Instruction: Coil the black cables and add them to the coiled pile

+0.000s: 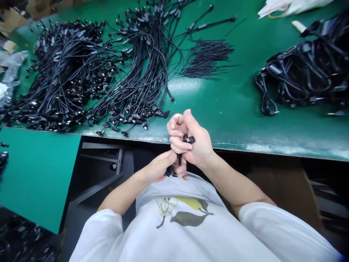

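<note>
In front of my shirt, at the table's near edge, my two hands are close together on a short black cable [190,139]. My right hand [197,140] has its fingers curled round the cable, and a black connector end shows at its palm. Lower and to the left, my left hand [159,166] pinches the cable, with another dark end showing under its fingers. Most of the cable is hidden by the fingers. Beyond my hands lie a spread of loose black cables [148,58] with connector ends and a pile of thin black ties [208,58].
A larger heap of black cables [62,72] fills the left of the green table [226,109]. Folded, bundled cables [305,72] are piled at the right. White bags [293,6] lie at the back right. A lower green panel [38,171] stands at left.
</note>
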{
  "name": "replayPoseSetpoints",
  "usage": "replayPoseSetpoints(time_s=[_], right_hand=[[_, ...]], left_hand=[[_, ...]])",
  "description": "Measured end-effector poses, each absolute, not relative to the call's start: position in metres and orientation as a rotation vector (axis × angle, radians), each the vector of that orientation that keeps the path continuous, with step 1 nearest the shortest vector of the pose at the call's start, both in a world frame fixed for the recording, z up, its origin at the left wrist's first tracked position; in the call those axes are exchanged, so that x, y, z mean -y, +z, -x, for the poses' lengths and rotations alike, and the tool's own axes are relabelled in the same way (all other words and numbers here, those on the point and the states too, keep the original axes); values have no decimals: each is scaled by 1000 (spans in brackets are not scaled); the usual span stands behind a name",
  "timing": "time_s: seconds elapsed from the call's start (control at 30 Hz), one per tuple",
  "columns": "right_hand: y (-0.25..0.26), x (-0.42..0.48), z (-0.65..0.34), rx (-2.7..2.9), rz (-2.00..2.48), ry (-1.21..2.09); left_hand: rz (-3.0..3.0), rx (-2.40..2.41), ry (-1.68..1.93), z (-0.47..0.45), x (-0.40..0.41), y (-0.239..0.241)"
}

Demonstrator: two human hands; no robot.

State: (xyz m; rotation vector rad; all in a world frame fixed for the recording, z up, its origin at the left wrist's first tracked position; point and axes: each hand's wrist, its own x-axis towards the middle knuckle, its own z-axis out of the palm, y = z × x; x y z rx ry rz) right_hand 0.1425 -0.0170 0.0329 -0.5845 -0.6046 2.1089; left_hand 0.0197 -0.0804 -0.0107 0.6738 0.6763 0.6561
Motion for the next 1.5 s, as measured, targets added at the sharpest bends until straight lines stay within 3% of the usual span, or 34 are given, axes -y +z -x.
replayPoseSetpoints(time_s=[0.2, 0.3, 0.5, 0.63, 0.73, 0.8, 0.97, 1.03, 1.2, 1.37, 1.5], right_hand=[[24, 7, -147, 586, 600, 2196], [18, 4, -149, 749, 677, 2089], [8, 14, -178, 1584, 1096, 876], [-10, 38, -176, 2258, 951, 493], [-24, 48, -158, 2334, 906, 253], [-26, 50, -150, 2236, 932, 289], [-16, 51, -148, 1986, 1002, 848], [-17, 51, -152, 2023, 1021, 907], [-6, 51, -176, 2329, 940, 584], [28, 30, -196, 2394, 705, 19], [20, 4, -196, 2721, 429, -18]], left_hand=[[-390, -643, 667, -28, 82, 0], [-429, -685, 681, -27, 83, -3], [-407, -895, 1103, -24, 68, -9], [-359, -942, 1332, -25, 54, -4], [-314, -916, 1349, -32, 51, -2], [-288, -949, 1366, -37, 51, -1], [-299, -985, 1456, -40, 53, -1], [-302, -966, 1410, -39, 54, -2], [-360, -963, 1370, -36, 56, -9], [-693, -1067, 1134, -28, 62, -16], [-822, -1020, 785, -20, 68, -14]])
